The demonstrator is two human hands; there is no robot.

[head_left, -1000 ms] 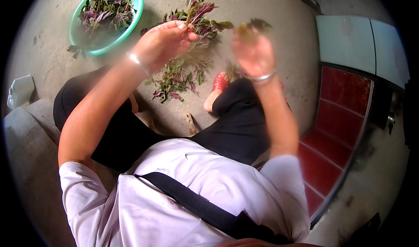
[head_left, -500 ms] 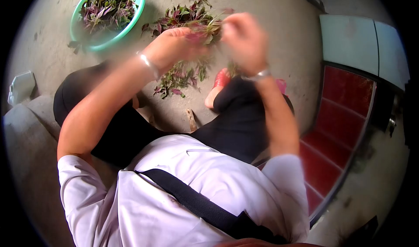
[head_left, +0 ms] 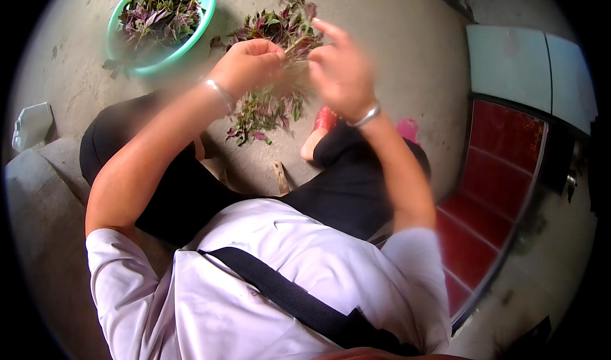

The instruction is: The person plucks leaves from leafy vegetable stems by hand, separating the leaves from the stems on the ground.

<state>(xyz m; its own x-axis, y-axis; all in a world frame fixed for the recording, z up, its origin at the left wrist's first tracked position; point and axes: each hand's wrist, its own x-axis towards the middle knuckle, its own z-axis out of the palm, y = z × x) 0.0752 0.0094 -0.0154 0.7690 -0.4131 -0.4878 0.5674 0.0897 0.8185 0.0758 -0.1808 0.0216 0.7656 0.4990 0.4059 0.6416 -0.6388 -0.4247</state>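
Note:
My left hand [head_left: 253, 67] is closed in a pinch on a thin leafy stem [head_left: 294, 45], whose pale end points toward my other hand. Just right of it is my right hand [head_left: 345, 73], index finger stretched out and thumb apart, with nothing plainly held between them. Behind both hands lies a pile of green-and-purple leafy stems [head_left: 267, 26] on the floor. A second heap of the same leaves [head_left: 264, 117] sits nearer my feet. The lower part of my left hand is blurred.
A turquoise basin [head_left: 207, 22] holding plucked leaves [head_left: 159, 16] stands at upper left on the concrete floor [head_left: 407, 42]. A pale plastic container [head_left: 32, 127] is at far left. To the right are red tiles [head_left: 503, 131] below pale panels [head_left: 509, 61]. Something pink [head_left: 407, 129] lies beside my knee.
My right hand has gone from a blurred, curled pose to one with the index finger extended, shifting slightly left and down. My left hand stays nearly in place, pinching the stem.

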